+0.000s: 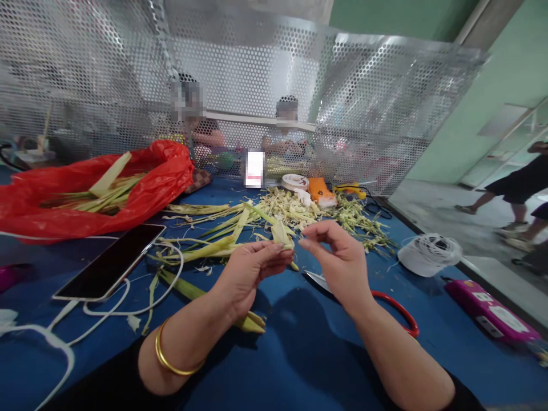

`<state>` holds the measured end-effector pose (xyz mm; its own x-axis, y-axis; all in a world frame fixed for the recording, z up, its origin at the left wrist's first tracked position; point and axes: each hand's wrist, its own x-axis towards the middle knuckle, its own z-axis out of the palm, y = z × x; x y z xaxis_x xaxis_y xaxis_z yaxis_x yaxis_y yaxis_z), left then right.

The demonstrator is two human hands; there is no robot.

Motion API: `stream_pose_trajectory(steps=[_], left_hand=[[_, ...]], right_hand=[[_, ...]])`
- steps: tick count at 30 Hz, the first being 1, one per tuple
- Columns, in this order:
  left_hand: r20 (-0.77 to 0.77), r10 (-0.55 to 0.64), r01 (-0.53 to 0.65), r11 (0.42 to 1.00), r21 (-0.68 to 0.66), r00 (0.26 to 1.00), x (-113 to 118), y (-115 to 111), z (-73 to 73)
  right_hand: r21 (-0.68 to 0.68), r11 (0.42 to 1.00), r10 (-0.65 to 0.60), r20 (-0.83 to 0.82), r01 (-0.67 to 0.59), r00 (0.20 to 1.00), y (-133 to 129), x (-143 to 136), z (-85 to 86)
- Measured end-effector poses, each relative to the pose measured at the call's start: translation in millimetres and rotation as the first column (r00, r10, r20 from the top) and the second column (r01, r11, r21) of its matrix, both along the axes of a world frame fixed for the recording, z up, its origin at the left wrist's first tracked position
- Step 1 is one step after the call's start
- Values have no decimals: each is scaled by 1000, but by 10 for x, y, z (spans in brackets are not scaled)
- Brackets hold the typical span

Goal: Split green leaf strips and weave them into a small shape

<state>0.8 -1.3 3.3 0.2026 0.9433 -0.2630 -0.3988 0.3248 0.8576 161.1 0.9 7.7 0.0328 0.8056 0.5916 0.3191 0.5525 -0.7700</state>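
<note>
My left hand [257, 265], with a gold bangle on its wrist, pinches a folded pale-green leaf [280, 234] between thumb and fingers. One pointed end of the leaf sticks up and back to the left. Just right of it, my right hand [340, 257] is closed in a pinch, thumb against forefinger; what lies between the tips is too small to make out. Beneath the right hand are scissors [396, 308] with a red handle, their blade partly covered. Long leaf strips [218, 248] lie behind and left of my left hand, and another leaf [252, 322] lies under its wrist.
On the blue table are a red plastic bag [141, 214] of leaves, a tablet [111, 262] with white cables, heaped leaf scraps [282, 208], an orange packet [321, 191], a white string spool [430, 254] and a purple box [490, 311]. People sit behind a perforated screen [368, 108].
</note>
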Motion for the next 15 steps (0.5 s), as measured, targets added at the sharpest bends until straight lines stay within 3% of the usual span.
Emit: stream_pose_trajectory(steps=[3,8,15], left_hand=[[13,-18,19,1000,-1,1000,-3,-6,-2],[67,-34,35,999,-16,997,9,-33,-17],[195,-45,69,991,-118,980,22,-42,-13]], right_hand=[[186,982,-34,219,-7,975,-24,8,5],[340,940,-126,424,-29,897,-29,-19,-48],[448,894,-228,460,-3,858,-20,-34,-49]])
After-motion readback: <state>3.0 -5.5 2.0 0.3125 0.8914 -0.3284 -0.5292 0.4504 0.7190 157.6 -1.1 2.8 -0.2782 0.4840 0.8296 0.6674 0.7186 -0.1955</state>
